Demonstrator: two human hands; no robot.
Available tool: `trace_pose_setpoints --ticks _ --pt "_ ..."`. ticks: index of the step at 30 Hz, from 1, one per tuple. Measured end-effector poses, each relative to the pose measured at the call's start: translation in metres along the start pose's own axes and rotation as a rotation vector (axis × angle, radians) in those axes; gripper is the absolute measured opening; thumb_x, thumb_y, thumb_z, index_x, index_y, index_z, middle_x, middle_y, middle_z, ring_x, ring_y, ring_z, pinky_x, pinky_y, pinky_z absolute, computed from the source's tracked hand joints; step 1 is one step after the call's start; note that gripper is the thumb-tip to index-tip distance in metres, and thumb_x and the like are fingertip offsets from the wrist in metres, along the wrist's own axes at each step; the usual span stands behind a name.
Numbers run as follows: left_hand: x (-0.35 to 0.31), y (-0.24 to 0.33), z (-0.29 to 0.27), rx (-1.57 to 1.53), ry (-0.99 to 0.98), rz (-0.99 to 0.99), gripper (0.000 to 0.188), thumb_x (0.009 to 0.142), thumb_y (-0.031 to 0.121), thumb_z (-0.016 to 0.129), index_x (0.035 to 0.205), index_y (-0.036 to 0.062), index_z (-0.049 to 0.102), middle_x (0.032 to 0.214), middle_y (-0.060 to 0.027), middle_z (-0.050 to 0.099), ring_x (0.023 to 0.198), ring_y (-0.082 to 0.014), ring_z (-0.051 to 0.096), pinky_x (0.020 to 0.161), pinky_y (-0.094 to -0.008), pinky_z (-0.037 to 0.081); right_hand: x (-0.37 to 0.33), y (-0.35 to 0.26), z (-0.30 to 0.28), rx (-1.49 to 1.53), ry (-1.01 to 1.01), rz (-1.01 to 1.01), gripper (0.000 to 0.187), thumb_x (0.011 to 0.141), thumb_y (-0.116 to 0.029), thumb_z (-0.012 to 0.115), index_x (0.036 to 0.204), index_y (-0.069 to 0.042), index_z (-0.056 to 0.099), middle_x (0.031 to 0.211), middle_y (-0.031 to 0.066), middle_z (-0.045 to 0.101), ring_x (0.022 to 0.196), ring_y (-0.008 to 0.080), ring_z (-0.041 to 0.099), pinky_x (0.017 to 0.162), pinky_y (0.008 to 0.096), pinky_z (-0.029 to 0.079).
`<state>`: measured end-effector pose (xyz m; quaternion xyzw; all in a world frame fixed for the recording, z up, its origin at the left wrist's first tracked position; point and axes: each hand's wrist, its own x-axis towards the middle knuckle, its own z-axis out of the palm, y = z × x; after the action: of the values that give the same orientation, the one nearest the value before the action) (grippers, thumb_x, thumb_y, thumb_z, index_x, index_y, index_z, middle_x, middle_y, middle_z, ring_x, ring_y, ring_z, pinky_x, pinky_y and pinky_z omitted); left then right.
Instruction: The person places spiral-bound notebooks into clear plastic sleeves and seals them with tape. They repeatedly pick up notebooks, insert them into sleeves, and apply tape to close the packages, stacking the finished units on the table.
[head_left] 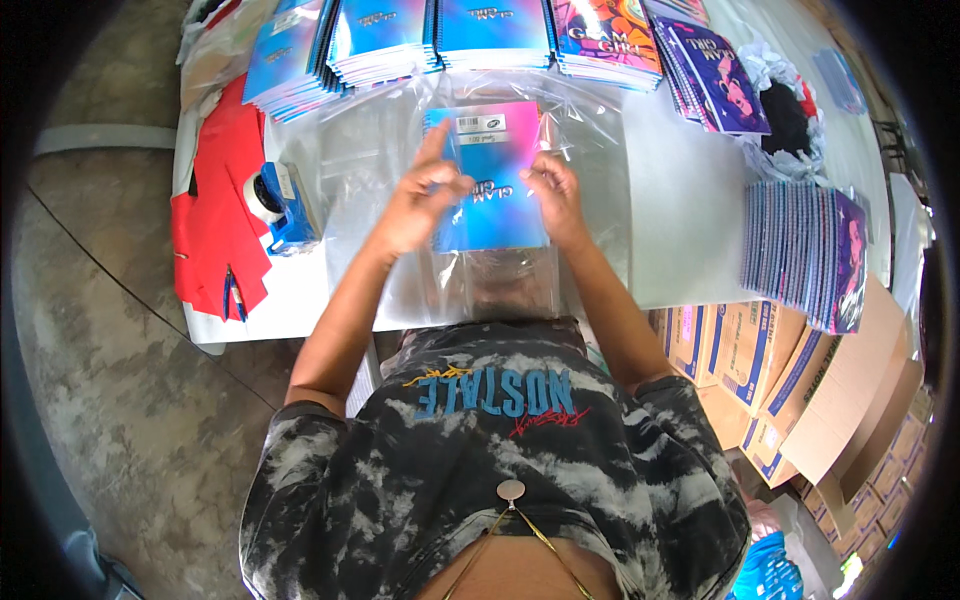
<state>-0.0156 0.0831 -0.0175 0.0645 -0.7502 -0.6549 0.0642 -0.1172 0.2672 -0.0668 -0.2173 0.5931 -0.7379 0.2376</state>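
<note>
A spiral notebook [490, 220] with a blue and pink cover lies in front of me on clear plastic film [590, 120], with a white barcode label near its top. My left hand [418, 200] hovers over the notebook's left side, blurred, its index finger stretched out and its thumb apart; I see nothing held in it. My right hand [556, 200] is at the notebook's right edge, thumb and fingertips pinched together. Whatever lies between those fingertips is too small to make out.
Stacked blue notebooks [385, 40] line the far side, beside orange-pink ones [605, 45] and purple ones [715, 80]. A notebook pile [800, 250] stands at the right. A blue tape dispenser [288, 215], red sheets [220, 220] and pens [233, 295] lie left. Cardboard boxes [745, 350] stand lower right.
</note>
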Motion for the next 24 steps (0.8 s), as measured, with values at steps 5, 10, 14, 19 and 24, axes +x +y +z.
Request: trace_pose_setpoints --ticks 5,10,14,19,24 --pt "-0.02 -0.03 0.053 0.804 -0.028 0.075 0.031 0.082 0.017 0.054 0.109 0.0015 0.056 0.149 -0.0217 0.014 0.139 -0.038 0.008 0.111 -0.0462 0.006 -0.015 0.002 0.033 -0.338 0.016 -0.131 0.021 0.081 -0.019 0.058 0.068 -0.004 0.05 0.068 0.0059 0.048 0.071 0.0178 0.045 0.073 0.0324 0.035" --pt "-0.019 -0.027 0.039 -0.141 -0.052 -0.127 0.068 0.077 0.021 0.047 0.138 0.0008 0.026 0.148 -0.0233 0.012 0.139 -0.0365 0.008 0.112 -0.0419 0.01 -0.018 0.005 0.044 -0.862 -0.041 -0.104 0.021 0.082 -0.024 0.056 0.072 -0.006 0.061 0.075 0.0139 0.058 0.084 0.0285 0.055 0.095 0.045 0.029" --pt "0.014 0.001 0.03 0.423 -0.025 -0.072 0.081 0.073 0.023 0.055 0.143 0.0081 0.019 0.14 -0.0188 0.034 0.131 -0.0373 0.028 0.108 -0.0414 0.022 -0.018 0.008 0.055 -1.13 -0.114 -0.122 0.017 0.081 -0.022 0.055 0.083 -0.009 0.066 0.08 0.0129 0.062 0.088 0.0267 0.06 0.108 0.0459 0.019" --pt "0.092 -0.01 0.056 1.002 -0.185 0.087 0.047 0.074 0.022 0.061 0.118 0.006 0.054 0.119 -0.0137 0.054 0.106 -0.0346 0.053 0.088 -0.0421 0.043 -0.018 0.004 0.057 -1.022 -0.095 -0.109 0.017 0.08 -0.021 0.059 0.088 -0.008 0.065 0.131 0.0191 0.046 0.126 0.0321 0.038 0.107 0.0479 0.022" --pt "0.173 -0.029 -0.041 0.759 0.561 0.346 0.024 0.084 0.02 0.057 0.094 -0.0001 0.064 0.085 -0.0149 0.067 0.079 -0.0272 0.066 0.072 -0.0372 0.051 -0.017 0.009 0.058 -1.117 0.028 -0.283 0.019 0.082 -0.023 0.058 0.074 -0.006 0.059 0.141 0.0209 0.034 0.134 0.0335 0.026 0.109 0.0469 0.018"
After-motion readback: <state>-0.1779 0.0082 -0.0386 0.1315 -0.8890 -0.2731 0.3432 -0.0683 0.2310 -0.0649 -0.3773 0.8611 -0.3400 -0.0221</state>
